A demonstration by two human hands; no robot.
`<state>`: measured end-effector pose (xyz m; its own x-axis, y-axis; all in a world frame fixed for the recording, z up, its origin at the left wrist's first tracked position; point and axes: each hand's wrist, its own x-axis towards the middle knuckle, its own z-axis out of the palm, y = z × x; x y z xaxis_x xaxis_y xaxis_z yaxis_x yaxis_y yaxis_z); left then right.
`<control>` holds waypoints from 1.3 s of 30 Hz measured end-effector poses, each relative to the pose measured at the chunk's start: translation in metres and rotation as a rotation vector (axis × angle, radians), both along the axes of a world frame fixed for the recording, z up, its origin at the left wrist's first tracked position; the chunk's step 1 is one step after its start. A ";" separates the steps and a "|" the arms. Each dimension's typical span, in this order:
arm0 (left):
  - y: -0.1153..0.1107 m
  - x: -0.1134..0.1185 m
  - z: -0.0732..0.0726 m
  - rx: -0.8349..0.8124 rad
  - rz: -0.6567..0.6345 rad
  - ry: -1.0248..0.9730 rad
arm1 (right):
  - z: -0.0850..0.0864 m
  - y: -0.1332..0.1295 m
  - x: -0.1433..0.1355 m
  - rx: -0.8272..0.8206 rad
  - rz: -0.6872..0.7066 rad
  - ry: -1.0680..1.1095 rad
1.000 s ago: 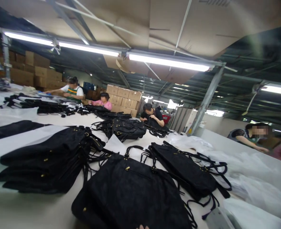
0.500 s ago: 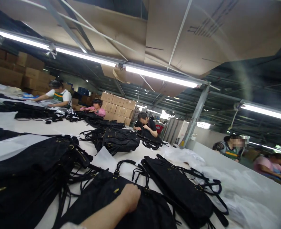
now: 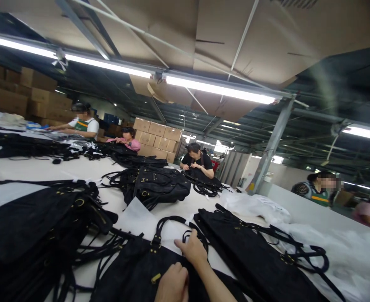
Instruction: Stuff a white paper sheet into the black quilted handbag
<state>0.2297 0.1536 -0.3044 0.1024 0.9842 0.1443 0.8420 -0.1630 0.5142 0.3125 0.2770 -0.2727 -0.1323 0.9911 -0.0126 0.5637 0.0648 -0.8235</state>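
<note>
I am pressing my loosely curled left hand [image 3: 171, 285] on the black textured fabric handbag [image 3: 134, 274] lying beneath it, while my right hand [image 3: 193, 250], fingers together, is flattening its top edge beside the looped black strap handle [image 3: 172, 222]; keeping pressure even.

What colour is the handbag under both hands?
Black handbag with gold-coloured hardware, in the head view.
</note>
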 end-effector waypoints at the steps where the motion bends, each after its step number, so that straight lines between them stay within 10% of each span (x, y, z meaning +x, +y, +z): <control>1: -0.001 -0.001 0.001 0.004 0.032 -0.018 | -0.004 0.003 -0.004 0.033 -0.044 -0.029; 12: 0.054 0.011 0.055 -0.123 0.173 -0.035 | 0.029 0.012 0.051 0.061 0.094 0.430; 15: 0.078 0.021 0.051 -0.158 0.124 -0.056 | 0.038 0.010 0.063 0.065 0.165 0.466; 20: 0.096 0.015 0.030 -0.153 0.120 -0.159 | 0.015 0.019 0.093 -0.129 -0.106 0.280; 28: 0.092 0.016 0.020 -0.054 0.137 -0.273 | -0.012 0.018 0.101 -0.333 0.073 0.401; 39: 0.082 0.022 0.021 0.007 0.024 -0.181 | -0.004 0.005 0.066 -0.092 0.163 0.685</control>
<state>0.2513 0.2359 -0.2837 0.0502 0.9850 0.1648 0.7394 -0.1476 0.6569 0.3783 0.2823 -0.2768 -0.2874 0.9568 0.0437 -0.0938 0.0173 -0.9954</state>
